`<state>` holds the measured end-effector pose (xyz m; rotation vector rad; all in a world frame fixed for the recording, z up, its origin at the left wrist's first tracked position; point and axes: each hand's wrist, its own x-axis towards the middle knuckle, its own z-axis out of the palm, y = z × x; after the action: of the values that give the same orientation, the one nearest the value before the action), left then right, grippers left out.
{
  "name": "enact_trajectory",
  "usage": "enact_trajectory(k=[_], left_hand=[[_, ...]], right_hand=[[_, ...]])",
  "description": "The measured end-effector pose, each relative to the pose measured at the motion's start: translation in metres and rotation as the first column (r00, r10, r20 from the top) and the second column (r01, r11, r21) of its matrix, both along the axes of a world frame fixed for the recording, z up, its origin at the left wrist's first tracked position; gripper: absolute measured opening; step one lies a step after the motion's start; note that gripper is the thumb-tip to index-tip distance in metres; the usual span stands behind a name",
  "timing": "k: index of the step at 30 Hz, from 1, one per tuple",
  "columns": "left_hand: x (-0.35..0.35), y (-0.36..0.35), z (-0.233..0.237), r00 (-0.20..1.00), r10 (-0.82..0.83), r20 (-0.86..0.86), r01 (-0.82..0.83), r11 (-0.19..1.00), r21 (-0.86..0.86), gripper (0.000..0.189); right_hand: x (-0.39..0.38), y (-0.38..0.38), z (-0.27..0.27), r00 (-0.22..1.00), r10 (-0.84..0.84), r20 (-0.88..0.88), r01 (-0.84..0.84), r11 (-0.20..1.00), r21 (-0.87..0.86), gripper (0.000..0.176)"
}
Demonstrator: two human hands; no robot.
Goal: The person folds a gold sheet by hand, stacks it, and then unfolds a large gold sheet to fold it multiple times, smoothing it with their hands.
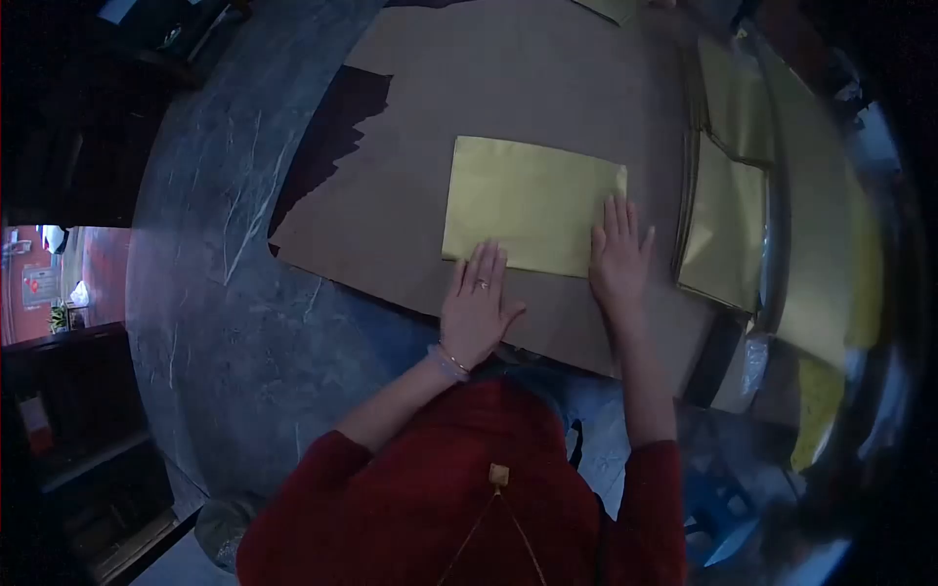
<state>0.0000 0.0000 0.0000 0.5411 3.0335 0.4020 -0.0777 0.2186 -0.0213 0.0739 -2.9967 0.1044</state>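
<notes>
A flat rectangle of yellow paper point(528, 200) lies on the brown board of the table point(391, 210), slightly turned. My left hand point(477, 308), with a ring and bracelets, rests at its near left edge, fingers stretched out flat and the thumb held apart. At the near right corner my right hand point(620, 259) lies with fingers extended along the right edge of the paper. Both hands press flat and hold nothing between the fingers.
Stacks of yellow paper point(725, 230) stand along the table's right side, beside larger yellow sheets point(816, 234). The board's left edge is torn over a dark patch point(327, 137). A blue stool point(718, 513) stands at lower right, a dark wooden cabinet point(78, 420) at left.
</notes>
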Motion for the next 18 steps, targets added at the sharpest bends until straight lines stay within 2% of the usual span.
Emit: enact_trajectory(k=[2, 3, 6, 10, 13, 15, 18], left_hand=[[0.001, -0.013, 0.002, 0.992, 0.122, -0.038, -0.122, 0.992, -0.009, 0.073], [0.006, -0.020, 0.002, 0.991, 0.136, -0.015, -0.137, 0.988, -0.071, 0.074], [0.005, -0.038, 0.002, 0.978, 0.199, -0.069, -0.204, 0.976, -0.080, 0.073], [0.005, -0.034, 0.000, 0.977, 0.197, -0.083, -0.197, 0.980, 0.002, 0.071], [-0.010, -0.021, 0.013, 0.976, 0.200, -0.085, -0.201, 0.979, -0.011, 0.067], [-0.031, -0.004, 0.021, 0.979, 0.173, -0.104, -0.167, 0.984, 0.069, 0.064], [-0.073, 0.021, 0.017, 0.991, 0.015, -0.135, -0.002, 0.995, 0.097, 0.062]], right_hand=[[0.000, -0.001, 0.003, 1.000, 0.015, -0.016, -0.015, 1.000, -0.019, 0.047], [0.004, 0.000, 0.000, 1.000, 0.002, 0.018, -0.002, 1.000, -0.005, 0.047], [-0.001, -0.005, -0.004, 1.000, 0.004, -0.020, -0.004, 1.000, 0.009, 0.047], [0.002, -0.003, 0.003, 1.000, -0.008, -0.020, 0.008, 1.000, -0.006, 0.047], [-0.001, -0.003, -0.002, 1.000, -0.013, -0.022, 0.013, 1.000, -0.022, 0.047], [-0.001, -0.002, -0.003, 0.999, -0.014, -0.035, 0.014, 1.000, -0.002, 0.047], [0.000, -0.004, 0.003, 0.998, -0.013, -0.061, 0.010, 0.999, -0.048, 0.047]])
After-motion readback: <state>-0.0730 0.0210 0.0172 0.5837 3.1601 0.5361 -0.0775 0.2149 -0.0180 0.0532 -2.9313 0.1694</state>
